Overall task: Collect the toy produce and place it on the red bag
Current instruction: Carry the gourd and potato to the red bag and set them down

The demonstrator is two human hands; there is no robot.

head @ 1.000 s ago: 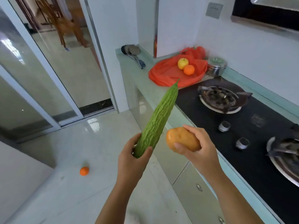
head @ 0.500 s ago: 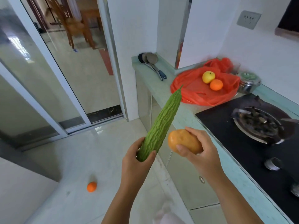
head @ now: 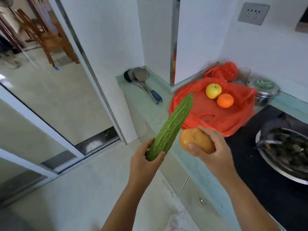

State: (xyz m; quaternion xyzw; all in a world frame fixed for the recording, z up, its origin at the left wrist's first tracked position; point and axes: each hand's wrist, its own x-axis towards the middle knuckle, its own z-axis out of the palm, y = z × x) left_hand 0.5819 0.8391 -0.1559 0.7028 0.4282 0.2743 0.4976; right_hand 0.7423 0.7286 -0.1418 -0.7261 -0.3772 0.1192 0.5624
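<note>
My left hand grips the lower end of a long green bitter gourd, which points up and right toward the counter. My right hand holds a toy potato, orange-brown, just in front of the counter edge. The red bag lies flat on the pale green counter. A yellow apple and an orange rest on it, touching each other. The gourd's tip overlaps the bag's left edge in view.
A black gas hob with a burner sits right of the bag. A steel lidded pot stands behind it. Ladles lie at the counter's far left. A sliding glass door fills the left side.
The view has swung left and closer to the bag. Both hands with the gourd and potato have come nearer the counter. The orange on the floor has left the frame.
</note>
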